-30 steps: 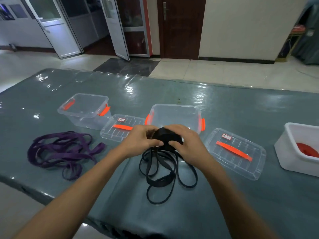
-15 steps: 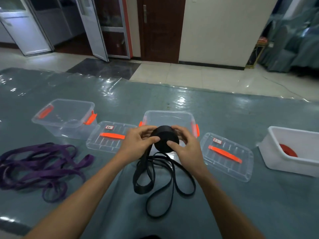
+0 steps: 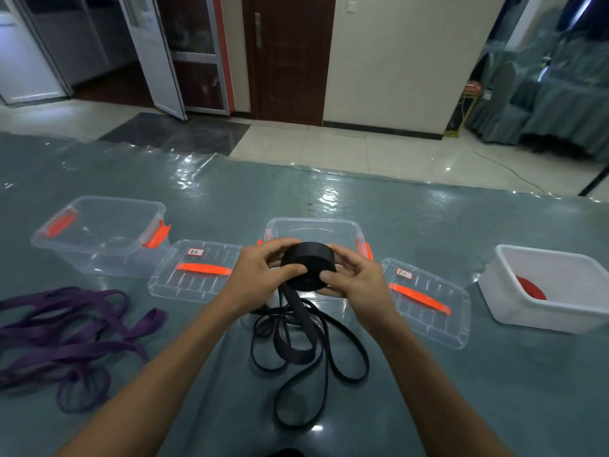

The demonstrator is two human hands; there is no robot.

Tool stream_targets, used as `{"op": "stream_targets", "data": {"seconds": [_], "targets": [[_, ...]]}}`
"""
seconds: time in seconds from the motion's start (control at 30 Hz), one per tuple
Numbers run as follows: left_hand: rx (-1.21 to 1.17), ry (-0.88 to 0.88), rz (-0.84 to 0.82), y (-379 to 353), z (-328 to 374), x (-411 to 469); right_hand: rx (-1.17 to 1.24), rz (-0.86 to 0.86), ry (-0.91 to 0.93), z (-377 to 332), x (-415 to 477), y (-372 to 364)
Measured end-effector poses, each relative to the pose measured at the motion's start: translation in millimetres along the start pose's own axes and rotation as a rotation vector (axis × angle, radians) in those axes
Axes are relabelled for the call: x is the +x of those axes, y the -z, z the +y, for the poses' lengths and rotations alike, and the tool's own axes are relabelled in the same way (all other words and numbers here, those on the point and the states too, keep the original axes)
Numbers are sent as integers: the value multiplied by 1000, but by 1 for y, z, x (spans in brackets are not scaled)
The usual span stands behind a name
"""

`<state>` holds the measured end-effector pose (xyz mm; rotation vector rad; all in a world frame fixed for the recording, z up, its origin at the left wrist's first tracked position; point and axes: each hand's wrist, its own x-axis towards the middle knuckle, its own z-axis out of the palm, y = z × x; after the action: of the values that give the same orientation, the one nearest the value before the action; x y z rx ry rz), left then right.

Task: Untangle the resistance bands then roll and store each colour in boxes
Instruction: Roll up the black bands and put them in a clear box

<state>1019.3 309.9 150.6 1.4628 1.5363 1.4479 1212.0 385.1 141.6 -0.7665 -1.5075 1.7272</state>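
Far left on the grey-green worktop [image 3: 461, 390]: purple bands [image 3: 66, 334], lying unrolled in a loose tangle of loops. Behind them and a little to the right, a clear box [image 3: 82, 258] with orange latches, open-topped. Just beside its front right corner, a clear lid [image 3: 171, 285] lying flat, with an orange strip across it and a small label near the far edge, the writing too small to read.

Centre: left hand [image 3: 260, 275], fingers curled round the left side of the black roll [image 3: 309, 265], thumb pressed on the near face. Roll held clear of the worktop, slightly tilted, in front of the middle clear box [image 3: 313, 225], also open-topped. From the underside of the roll, a loose black tail [image 3: 296, 341] hanging down to the worktop and spreading there in several overlapping loops between the two forearms. Right hand [image 3: 356, 282] gripping the right side of the same roll, thumb on the near edge, fingers wrapped behind.

Right of the hands: a second clear lid [image 3: 428, 324] flat on the worktop, its orange strip running diagonally, a label at the far left corner. Well apart at far right, a white tub [image 3: 534, 311], open, with a red roll [image 3: 530, 288] lying inside, partly hidden by the near wall.
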Motion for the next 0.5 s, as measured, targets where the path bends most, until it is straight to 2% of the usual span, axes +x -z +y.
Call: {"op": "stream_targets", "data": {"seconds": [0.07,0.23,0.33,0.4,0.5], "targets": [[26,16,-22,2,-2,1,-24,-2,-3,1,-1,-2],[89,-9,-74,4,-5,2,-554,-26,185,-13,7,-2],[-31,31,-47,0,-8,2,-678,-17,260,-19,13,-1],[-79,47,-18,-1,-11,3,-630,41,266,-20,13,-2],[-145,83,13,4,-16,4,-187,105,127,-16,10,-5]]}}
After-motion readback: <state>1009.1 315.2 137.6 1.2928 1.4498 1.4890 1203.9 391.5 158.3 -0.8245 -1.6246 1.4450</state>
